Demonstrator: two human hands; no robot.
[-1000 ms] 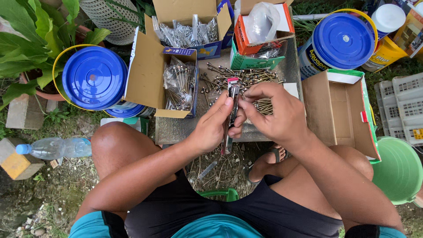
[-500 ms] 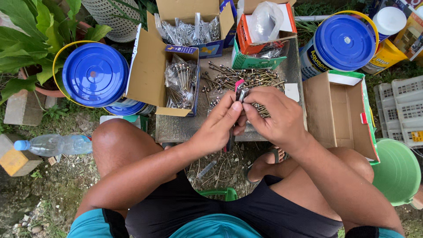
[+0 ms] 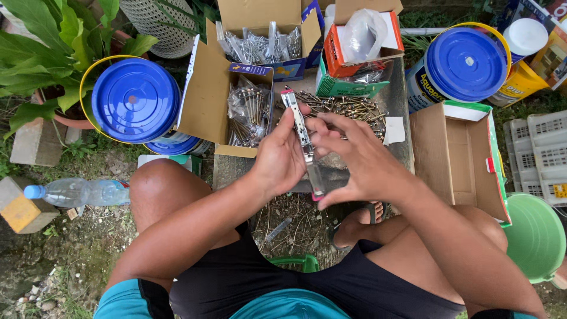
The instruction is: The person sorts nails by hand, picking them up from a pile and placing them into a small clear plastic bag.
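Long narrow silver metal tool with a pink end tip [image 3: 305, 142] sits upright-ish between both hands, above the counter, in front of the person's knees. It looks like a stapler or similar sprung strip tool; exact type is hard to tell. Judged rigid, light to moderate in weight, smooth metal so slightly slippery; best held along the flat sides at mid-length, away from the hinged top end. Left hand [image 3: 282, 159] wraps the tool's side, fingers closed around it, thumb up along the shaft. Right hand [image 3: 360, 162] has fingers curled and pinching at the tool's middle and lower end near the pink tip.

Just behind lies a loose pile of dull metal nails [image 3: 348, 109] on the grey counter [image 3: 398, 150]: hard, pointed, tangly. To the left, an open brown cardboard box of clear-bagged nails [image 3: 247, 112]; bags are crinkly and slick. Right, an empty open cardboard box [image 3: 458, 159]. Round blue plastic bucket lids at left [image 3: 134, 99] and right [image 3: 465, 64]. A clear plastic water bottle [image 3: 77, 192] lies on the dirt.
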